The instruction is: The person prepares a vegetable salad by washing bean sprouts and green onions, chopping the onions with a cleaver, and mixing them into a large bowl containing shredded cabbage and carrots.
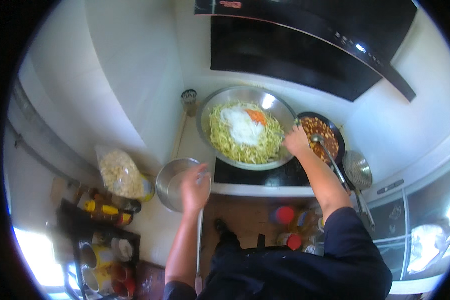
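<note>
A wide metal bowl (247, 167) stands over the stove's left part, holding pale green shreds (225, 146) topped with white shreds or powder (243, 127) and a small orange heap (256, 117). At the bowl's right rim is my right hand (297, 140), its fingers bent; whether they grip the rim or something small is unclear. My left hand (195, 189), blurred, hovers over a smaller metal pot (168, 187), and its grasp cannot be made out. From below that pot's edge a long thin handle (199, 243) runs toward me.
Right of the bowl, a black wok (340, 137) holds brown sauce with chunks and a metal ladle (328, 153). A perforated strainer (357, 170) lies beside it. At left are a clear bag of pale pieces (120, 174) and bottles (107, 210). A range hood (303, 33) hangs above; red-lidded jars (285, 215) stand below.
</note>
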A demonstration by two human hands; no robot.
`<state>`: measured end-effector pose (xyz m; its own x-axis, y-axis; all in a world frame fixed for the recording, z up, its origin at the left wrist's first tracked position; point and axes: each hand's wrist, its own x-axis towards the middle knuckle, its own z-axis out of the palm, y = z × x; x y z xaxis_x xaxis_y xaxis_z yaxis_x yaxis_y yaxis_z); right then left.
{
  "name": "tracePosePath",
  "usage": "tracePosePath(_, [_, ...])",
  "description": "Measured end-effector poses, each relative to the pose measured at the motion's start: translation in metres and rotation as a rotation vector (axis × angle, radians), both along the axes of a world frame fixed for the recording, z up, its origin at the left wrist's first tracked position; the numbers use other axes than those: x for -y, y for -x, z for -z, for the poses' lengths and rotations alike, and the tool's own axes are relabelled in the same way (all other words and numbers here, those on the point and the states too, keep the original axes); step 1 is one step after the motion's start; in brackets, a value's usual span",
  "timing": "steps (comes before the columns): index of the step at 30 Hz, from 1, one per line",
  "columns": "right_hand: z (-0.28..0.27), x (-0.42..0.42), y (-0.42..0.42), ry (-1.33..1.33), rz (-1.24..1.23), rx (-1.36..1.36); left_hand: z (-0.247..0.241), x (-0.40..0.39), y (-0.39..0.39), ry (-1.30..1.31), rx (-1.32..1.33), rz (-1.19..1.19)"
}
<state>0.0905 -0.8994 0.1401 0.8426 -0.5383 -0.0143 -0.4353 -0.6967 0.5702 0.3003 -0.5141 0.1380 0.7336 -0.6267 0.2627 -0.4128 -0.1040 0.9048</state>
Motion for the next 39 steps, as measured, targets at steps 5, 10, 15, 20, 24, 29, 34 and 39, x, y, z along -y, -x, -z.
tracePosePath(5, [0.002, 0.031, -0.034, -0.267, 0.184, -0.02, -0.014, 0.119, -0.024, -0.061, 0.266, 0.198])
tracePosePath(10, [-0.075, 0.055, -0.066, -0.181, 0.1, -0.179, -0.008, 0.164, -0.042, -0.169, 0.204, 0.278])
tracePosePath(15, [-0.148, 0.072, -0.081, 0.02, -0.186, -0.225, 0.0, 0.174, -0.042, -0.244, 0.184, 0.337])
tracePosePath(20, [-0.144, 0.138, -0.104, 0.103, -0.292, -0.242, -0.008, 0.184, -0.023, -0.294, 0.241, 0.423])
tracePosePath(24, [-0.12, 0.17, -0.143, 0.021, -0.142, -0.384, -0.014, 0.182, -0.013, -0.338, 0.203, 0.394])
tracePosePath(29, [-0.077, 0.188, -0.162, -0.284, 0.008, -0.323, -0.01, 0.188, -0.005, -0.327, 0.222, 0.263])
tracePosePath(34, [-0.044, 0.182, -0.135, -0.505, 0.082, -0.095, -0.003, 0.199, 0.002, -0.317, 0.248, 0.215])
tracePosePath(39, [-0.101, 0.161, -0.086, -0.497, 0.133, 0.018, -0.013, 0.197, 0.003, -0.349, 0.295, 0.242])
